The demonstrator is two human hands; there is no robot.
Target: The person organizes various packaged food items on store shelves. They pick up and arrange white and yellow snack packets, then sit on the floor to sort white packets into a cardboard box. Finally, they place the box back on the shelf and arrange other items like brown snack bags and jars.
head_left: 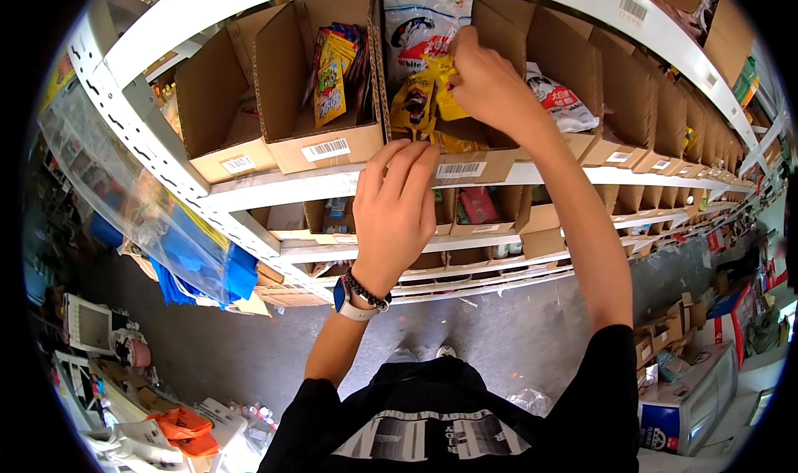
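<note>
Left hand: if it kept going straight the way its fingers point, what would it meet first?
Probably the cardboard bin's front lip; the left hand already has its fingertips there, with yellow snack packets behind.

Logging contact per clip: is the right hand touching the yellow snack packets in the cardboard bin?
Touching. The head view shows the right hand with fingers curled onto the yellow snack packets inside the cardboard bin, no gap visible.

White metal shelving point(274, 186) holds rows of open cardboard bins point(316, 82) above a grey concrete floor point(499, 323), with boxes point(665, 332) stacked alongside.
</note>
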